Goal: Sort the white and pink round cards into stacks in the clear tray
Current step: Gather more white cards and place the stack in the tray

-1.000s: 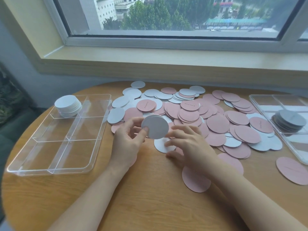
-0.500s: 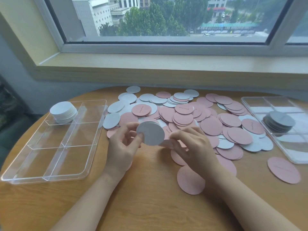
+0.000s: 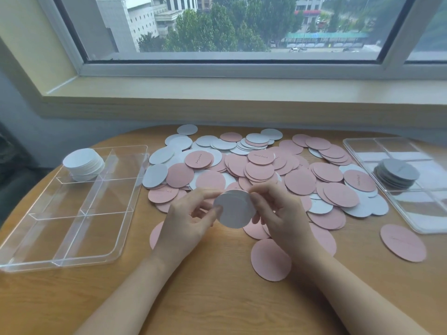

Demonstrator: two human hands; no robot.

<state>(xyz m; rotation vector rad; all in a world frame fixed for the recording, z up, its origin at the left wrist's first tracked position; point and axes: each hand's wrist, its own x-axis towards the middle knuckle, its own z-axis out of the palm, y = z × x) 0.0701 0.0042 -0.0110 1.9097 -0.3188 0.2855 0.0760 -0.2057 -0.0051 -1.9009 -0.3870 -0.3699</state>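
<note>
White cards (image 3: 234, 209) between both hands

Soft daylight from window (image 3: 229, 27); surface (image 3: 217, 298) evenly lit, faint shadows. Wide-angle bowing at edges; slight overall softness.

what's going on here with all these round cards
A person is sorting round cards at a wooden table. Both hands, left hand and right hand, hold a small stack of white cards above the table. One white stack already sits in the far-left compartment of the clear tray; its other compartments look empty. A big mixed pile of pink and white cards remains unsorted.
</note>
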